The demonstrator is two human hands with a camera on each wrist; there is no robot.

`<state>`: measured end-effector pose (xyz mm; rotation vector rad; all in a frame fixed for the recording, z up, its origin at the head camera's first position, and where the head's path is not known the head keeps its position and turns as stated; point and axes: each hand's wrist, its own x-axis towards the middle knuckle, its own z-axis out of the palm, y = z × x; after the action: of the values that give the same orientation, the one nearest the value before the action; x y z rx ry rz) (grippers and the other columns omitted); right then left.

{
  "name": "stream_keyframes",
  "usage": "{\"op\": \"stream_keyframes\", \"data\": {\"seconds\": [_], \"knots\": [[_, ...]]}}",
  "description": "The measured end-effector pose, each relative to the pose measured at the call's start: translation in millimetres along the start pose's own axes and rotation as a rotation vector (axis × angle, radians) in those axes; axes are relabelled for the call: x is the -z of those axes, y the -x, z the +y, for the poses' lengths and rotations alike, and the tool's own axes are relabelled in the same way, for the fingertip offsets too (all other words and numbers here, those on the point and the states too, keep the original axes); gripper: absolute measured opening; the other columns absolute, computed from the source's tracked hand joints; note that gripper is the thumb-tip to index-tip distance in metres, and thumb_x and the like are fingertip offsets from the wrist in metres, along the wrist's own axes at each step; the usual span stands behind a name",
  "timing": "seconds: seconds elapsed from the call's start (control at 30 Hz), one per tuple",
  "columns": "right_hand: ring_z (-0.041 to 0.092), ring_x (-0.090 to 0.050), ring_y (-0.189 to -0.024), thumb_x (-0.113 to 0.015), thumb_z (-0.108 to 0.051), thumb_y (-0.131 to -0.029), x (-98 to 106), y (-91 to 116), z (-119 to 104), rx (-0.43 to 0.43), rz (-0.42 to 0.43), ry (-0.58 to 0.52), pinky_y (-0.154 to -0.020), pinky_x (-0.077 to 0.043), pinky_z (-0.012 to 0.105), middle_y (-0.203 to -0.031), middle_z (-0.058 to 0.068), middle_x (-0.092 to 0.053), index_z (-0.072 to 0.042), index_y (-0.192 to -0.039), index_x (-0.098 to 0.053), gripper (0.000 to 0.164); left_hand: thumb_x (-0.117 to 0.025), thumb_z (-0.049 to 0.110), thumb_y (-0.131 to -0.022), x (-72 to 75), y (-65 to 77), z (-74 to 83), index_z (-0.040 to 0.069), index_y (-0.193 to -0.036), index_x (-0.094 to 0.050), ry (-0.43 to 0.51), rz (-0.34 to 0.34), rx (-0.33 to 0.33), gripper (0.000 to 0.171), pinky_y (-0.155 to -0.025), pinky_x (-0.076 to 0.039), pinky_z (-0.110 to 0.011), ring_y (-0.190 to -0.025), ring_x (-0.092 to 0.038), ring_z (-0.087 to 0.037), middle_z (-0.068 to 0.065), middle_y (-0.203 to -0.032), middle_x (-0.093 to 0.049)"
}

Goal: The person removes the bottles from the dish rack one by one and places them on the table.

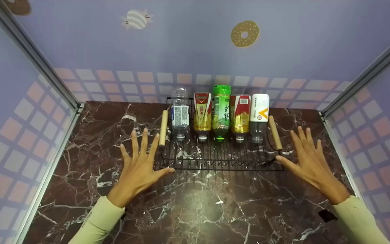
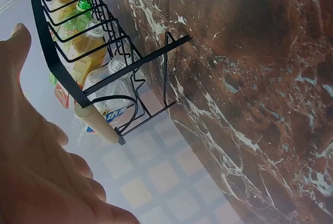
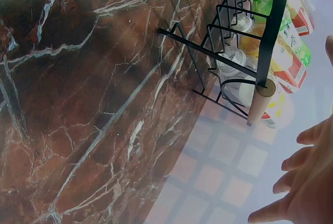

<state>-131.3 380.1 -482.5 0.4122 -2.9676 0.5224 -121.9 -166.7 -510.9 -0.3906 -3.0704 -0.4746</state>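
Observation:
My left hand (image 1: 139,171) is held to the left of a black wire rack (image 1: 222,169), its fingers straight and spread. On the other side my right hand (image 1: 311,164) is spread in the same way, with its thumb near the rack's front right corner. Neither hand holds anything. In the rack lie several bottles with their necks towards me: a clear bottle (image 1: 180,116), a red and gold bottle (image 1: 202,113), a green bottle (image 1: 221,110), another red and gold bottle (image 1: 241,115) and a white-labelled bottle (image 1: 260,112). Both wrist views show a gap between hand and rack.
Wooden handles, a left one (image 1: 164,128) and a right one (image 1: 275,133), flank the rack. It stands on a dark marbled tabletop (image 1: 195,206). A patterned back wall (image 1: 188,40) rises close behind, with side panels at left and right.

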Motion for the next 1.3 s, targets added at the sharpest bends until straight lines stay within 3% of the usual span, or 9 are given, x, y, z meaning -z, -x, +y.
{"op": "stream_keyframes", "data": {"seconds": [0.2,0.47,0.67,0.8,1.03,1.3], "knots": [[0.056,-0.018,-0.163,-0.075,-0.046,-0.101,-2,-8,0,0.015,0.095,-0.074,-0.131,-0.013,0.077,-0.177,0.032,-0.022,0.003,-0.168,-0.035,0.092,-0.065,0.081,-0.094,-0.9,-1.1,0.8,0.015,-0.178,-0.012,0.071,0.025,-0.016,0.12,-0.127,0.01,-0.077,-0.165,0.019,-0.047,-0.015,-0.182,0.017],[0.058,-0.036,-0.154,-0.079,-0.03,-0.1,-4,-14,-2,0.051,0.193,-0.164,-0.118,-0.033,0.084,-0.171,0.03,-0.039,0.005,-0.16,-0.048,0.076,-0.073,0.069,-0.096,-6.2,-4.2,0.0,0.006,-0.175,-0.021,0.179,0.058,-0.06,0.113,-0.131,-0.006,-0.074,-0.168,0.005,-0.045,-0.02,-0.182,0.003],[0.055,-0.041,-0.152,-0.08,-0.024,-0.1,-5,-19,-3,0.054,0.219,-0.212,-0.118,-0.036,0.08,-0.168,0.028,-0.045,0.006,-0.158,-0.051,0.071,-0.083,0.056,-0.095,-12.5,-8.8,0.0,0.0,-0.171,-0.03,0.311,0.095,-0.056,0.109,-0.132,-0.016,-0.071,-0.167,-0.011,-0.046,-0.022,-0.182,-0.008],[0.054,-0.043,-0.15,-0.081,-0.019,-0.1,-8,-22,-3,0.069,0.231,-0.223,-0.117,-0.038,0.079,-0.165,0.029,-0.047,0.008,-0.156,-0.051,0.069,-0.086,0.052,-0.094,-17.2,-10.1,2.4,0.002,-0.173,-0.027,0.41,0.09,-0.038,0.11,-0.128,-0.025,-0.073,-0.165,-0.023,-0.047,-0.019,-0.183,-0.011],[0.053,-0.045,-0.148,-0.081,-0.017,-0.099,-11,-25,-5,0.087,0.251,-0.24,-0.117,-0.038,0.077,-0.163,0.03,-0.05,0.008,-0.155,-0.053,0.068,-0.087,0.055,-0.092,-25.0,-12.9,4.8,0.007,-0.176,-0.019,0.55,0.056,0.011,0.119,-0.128,-0.022,-0.075,-0.166,-0.018,-0.046,-0.018,-0.184,-0.01],[0.051,-0.045,-0.15,-0.08,-0.019,-0.1,-12,-28,-8,0.061,0.25,-0.272,-0.121,-0.036,0.076,-0.163,0.029,-0.05,0.006,-0.157,-0.053,0.068,-0.094,0.046,-0.088,-37.0,-14.9,3.8,0.004,-0.175,-0.014,0.69,0.077,0.018,0.126,-0.127,-0.021,-0.078,-0.164,-0.021,-0.052,-0.026,-0.181,-0.014]]}}
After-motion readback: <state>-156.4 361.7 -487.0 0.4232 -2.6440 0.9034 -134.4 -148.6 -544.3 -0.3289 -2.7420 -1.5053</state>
